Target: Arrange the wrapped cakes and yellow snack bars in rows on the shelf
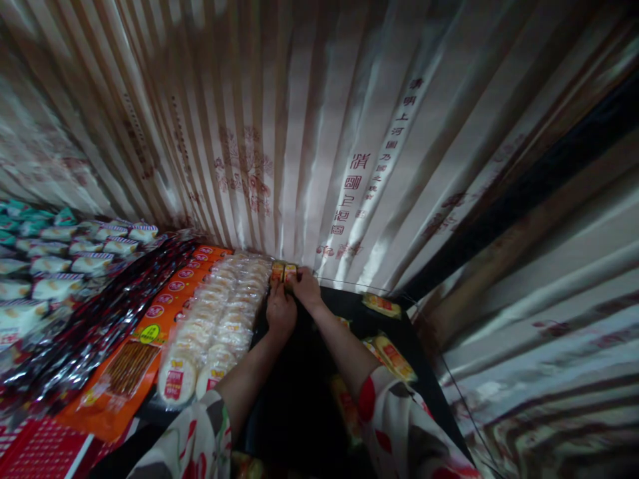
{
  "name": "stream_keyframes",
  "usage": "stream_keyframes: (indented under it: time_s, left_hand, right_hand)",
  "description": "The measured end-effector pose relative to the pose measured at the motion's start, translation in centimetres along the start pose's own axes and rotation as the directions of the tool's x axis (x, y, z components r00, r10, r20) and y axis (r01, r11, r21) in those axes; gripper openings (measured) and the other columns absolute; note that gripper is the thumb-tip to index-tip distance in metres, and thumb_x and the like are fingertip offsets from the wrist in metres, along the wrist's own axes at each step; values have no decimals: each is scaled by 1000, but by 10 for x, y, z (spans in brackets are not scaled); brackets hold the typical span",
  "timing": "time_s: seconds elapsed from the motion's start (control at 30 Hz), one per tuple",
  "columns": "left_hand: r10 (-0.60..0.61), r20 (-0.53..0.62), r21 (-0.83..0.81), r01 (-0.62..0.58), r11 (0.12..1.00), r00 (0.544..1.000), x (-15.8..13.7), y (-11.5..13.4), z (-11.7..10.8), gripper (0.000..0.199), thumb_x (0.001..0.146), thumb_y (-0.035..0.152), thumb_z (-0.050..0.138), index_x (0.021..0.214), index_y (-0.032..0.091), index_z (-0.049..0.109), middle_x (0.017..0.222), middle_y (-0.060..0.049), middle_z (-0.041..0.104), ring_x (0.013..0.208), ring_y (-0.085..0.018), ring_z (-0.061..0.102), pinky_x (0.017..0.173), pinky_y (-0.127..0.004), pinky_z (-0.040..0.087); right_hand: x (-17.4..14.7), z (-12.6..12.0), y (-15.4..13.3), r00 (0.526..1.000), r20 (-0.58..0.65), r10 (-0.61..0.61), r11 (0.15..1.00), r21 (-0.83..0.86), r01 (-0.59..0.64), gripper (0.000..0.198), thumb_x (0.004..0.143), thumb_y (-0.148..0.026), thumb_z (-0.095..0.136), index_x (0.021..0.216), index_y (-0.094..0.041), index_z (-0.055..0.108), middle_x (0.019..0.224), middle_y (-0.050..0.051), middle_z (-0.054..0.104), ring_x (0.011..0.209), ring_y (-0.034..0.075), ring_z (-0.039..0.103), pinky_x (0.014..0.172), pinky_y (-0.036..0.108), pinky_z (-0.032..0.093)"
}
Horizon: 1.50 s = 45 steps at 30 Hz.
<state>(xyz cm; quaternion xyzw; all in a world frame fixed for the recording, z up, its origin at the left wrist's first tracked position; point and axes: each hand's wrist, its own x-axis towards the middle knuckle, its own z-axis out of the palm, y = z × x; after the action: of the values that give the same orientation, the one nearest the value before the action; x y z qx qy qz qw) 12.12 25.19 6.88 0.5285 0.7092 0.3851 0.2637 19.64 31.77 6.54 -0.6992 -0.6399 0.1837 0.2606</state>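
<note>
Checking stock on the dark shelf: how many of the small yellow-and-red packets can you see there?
4 clear ones: one pair held at the back by the left hand and right hand, one far right, one near the right sleeve. The arms may hide more.

dark shelf [299, 399], snack packets [214, 319] in rows

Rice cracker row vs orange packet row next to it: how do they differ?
The rice cracker packs are clear wrap over pale round discs; the orange packets are opaque orange with dark stick-shaped snacks showing at the front one. The cracker packs sit right beside the left hand; the orange packets lie one row further left. Both hands, the right hand too, touch small orange packs at the back. Shared: both run in overlapping rows toward the draped cloth.
</note>
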Motion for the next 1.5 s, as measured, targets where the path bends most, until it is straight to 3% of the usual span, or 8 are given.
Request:
stream_keyframes:
  time_s: [0.2, 0.37, 0.5, 0.6, 0.73, 0.9, 1.17, 1.5]
  left_hand:
    - [59, 15, 25, -59, 998, 998, -20, 7, -1, 41, 78, 6, 40, 115, 11, 57, 134, -11, 47, 124, -19, 43, 106, -28, 32]
    - [115, 133, 40, -121, 992, 984, -44, 9, 3, 39, 75, 4, 42, 105, 18, 62, 115, -7, 60, 110, -17, 53, 100, -29, 38]
    - [159, 223, 66, -177, 982, 962, -56, 12, 8, 44, 74, 5, 46, 114, 20, 59, 123, -7, 55, 113, -20, 50, 100, -30, 37]
    - [211, 296, 99, -249, 963, 932, -60, 15, 13, 50, 74, 7, 47, 123, 20, 53, 131, -10, 49, 116, -24, 48, 98, -34, 38]
    - [219, 340, 149, -282, 948, 915, -65, 15, 19, 44, 76, 8, 47, 117, 19, 56, 116, -12, 57, 106, -23, 53, 91, -31, 41]
    - [167, 280, 171, -220, 960, 946, -71, 11, 21, 31, 77, 10, 47, 106, 16, 56, 105, -10, 56, 95, -19, 55, 85, -27, 42]
    - [65, 123, 35, -70, 997, 990, -68, 5, 22, 24, 77, 11, 52, 101, 12, 50, 103, -10, 53, 95, -17, 53, 87, -26, 41]
    - [73, 43, -81, -70, 994, 996, -55, 1, 21, 26, 78, 10, 50, 104, 13, 50, 103, -10, 52, 93, -16, 55, 88, -30, 44]
  right_hand:
    - [-17, -24, 12, 998, 22, -61, 997, -48, 62, 25, 83, -27, 51, 105, -18, 57, 97, 7, 67, 90, 19, 63, 81, 29, 46]
    - [-42, -51, 37, 993, -22, -112, 993, -33, 111, 22, 82, -22, 51, 101, -22, 62, 100, 3, 67, 92, 16, 63, 84, 28, 46]
    - [-62, -75, 60, 993, -34, -111, 989, -106, 107, 22, 81, -21, 51, 99, -23, 64, 99, 2, 69, 92, 17, 63, 84, 29, 46]
    - [-74, -92, 73, 995, 20, -95, 981, -170, 97, 24, 84, -25, 48, 100, -21, 64, 97, 5, 69, 90, 19, 64, 82, 31, 47]
    - [-85, -106, 83, 985, 154, -72, 964, -243, 108, 35, 85, -38, 48, 109, -17, 62, 98, 10, 69, 93, 23, 64, 81, 33, 46]
    - [-87, -103, 87, 986, 154, -68, 969, -226, 103, 44, 82, -37, 52, 121, -16, 53, 107, 12, 66, 98, 24, 62, 82, 33, 46]
    - [-76, -73, 75, 993, 119, -16, 996, 87, 5, 48, 79, -35, 57, 123, -16, 48, 92, 8, 69, 88, 20, 65, 79, 32, 47]
    - [-58, -45, 53, 996, 42, 82, 940, 328, -91, 56, 72, -26, 61, 124, -18, 42, 84, 3, 67, 76, 17, 64, 73, 29, 48]
